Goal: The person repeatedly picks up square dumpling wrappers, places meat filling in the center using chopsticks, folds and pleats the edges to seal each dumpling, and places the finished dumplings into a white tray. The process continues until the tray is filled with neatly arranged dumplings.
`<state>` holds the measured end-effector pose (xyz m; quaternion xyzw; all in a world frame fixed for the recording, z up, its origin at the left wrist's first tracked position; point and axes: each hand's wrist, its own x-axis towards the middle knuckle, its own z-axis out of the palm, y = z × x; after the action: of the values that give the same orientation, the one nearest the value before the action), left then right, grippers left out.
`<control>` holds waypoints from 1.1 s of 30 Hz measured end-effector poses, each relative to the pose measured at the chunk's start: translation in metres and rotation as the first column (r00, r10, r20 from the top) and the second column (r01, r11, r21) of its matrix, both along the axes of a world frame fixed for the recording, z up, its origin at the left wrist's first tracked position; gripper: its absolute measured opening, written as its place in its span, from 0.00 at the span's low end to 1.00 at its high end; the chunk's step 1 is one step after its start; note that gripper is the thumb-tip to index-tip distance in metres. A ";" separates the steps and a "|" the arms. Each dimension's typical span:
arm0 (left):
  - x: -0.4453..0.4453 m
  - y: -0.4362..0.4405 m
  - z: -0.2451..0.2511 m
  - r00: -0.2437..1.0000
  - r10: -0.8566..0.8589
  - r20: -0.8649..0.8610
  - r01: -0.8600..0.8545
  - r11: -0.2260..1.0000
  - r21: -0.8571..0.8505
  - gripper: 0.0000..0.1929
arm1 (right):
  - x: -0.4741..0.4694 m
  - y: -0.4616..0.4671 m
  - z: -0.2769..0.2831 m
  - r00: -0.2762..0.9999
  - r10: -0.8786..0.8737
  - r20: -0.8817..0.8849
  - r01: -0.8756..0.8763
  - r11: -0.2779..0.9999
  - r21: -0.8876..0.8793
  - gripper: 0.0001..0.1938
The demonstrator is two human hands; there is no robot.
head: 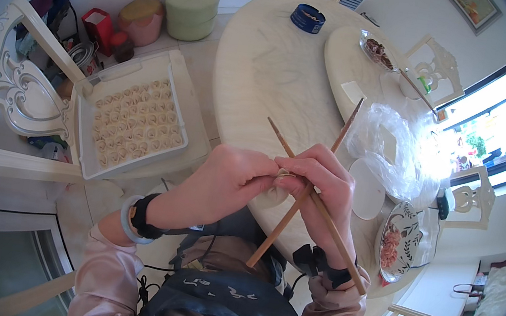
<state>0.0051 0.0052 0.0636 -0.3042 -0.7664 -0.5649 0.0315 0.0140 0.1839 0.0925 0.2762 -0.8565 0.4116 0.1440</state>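
Note:
Both my hands meet over the near edge of the marble-patterned table. My left hand pinches one side of a small dough dumpling, and the fingertips of my right hand pinch its other side. Two crossed wooden chopsticks are also held in my right hand, sticking out past the fingers and back over the wrist. Beneath the hands a pale round thing, partly hidden, shows at the table edge. Rows of folded dumplings lie in a white plastic tray on a chair at the left.
At right on the table stand a leaf-patterned bowl with pink minced meat, a white oval plate and crumpled clear plastic bags. Farther off are a blue round tin and a glass dish of dark food.

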 end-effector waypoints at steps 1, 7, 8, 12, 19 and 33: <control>0.001 0.000 0.000 1.000 0.005 -0.014 -0.005 1.000 0.010 0.06 | -0.001 0.000 -0.001 0.999 0.004 -0.038 -0.004 1.000 0.014 0.12; -0.002 0.005 -0.015 0.922 -0.135 0.363 0.031 0.960 0.279 0.06 | -0.004 -0.007 -0.006 0.975 -0.077 -0.209 0.085 0.996 0.028 0.07; -0.004 0.007 -0.018 0.870 -0.208 0.447 0.024 0.923 0.384 0.07 | -0.005 -0.009 -0.007 0.972 -0.090 -0.218 0.095 0.995 0.011 0.06; -0.001 0.013 -0.031 0.651 -0.566 0.506 -0.038 0.642 0.766 0.10 | -0.008 -0.011 -0.013 0.961 -0.147 -0.232 0.130 0.988 -0.089 0.06; -0.003 -0.002 -0.043 0.683 -0.529 0.504 -0.133 0.588 0.798 0.11 | -0.016 -0.002 -0.018 0.980 -0.163 -0.113 0.152 0.983 -0.102 0.27; -0.057 -0.237 -0.175 0.634 0.673 0.380 -0.509 0.734 -0.450 0.09 | 0.045 0.078 -0.025 0.894 -0.339 -0.294 0.263 0.927 -0.267 0.21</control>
<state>-0.0522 -0.2316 -0.1119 0.1308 -0.8783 -0.4583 -0.0377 0.0585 0.2618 0.0676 0.1875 -0.8009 0.4237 0.3793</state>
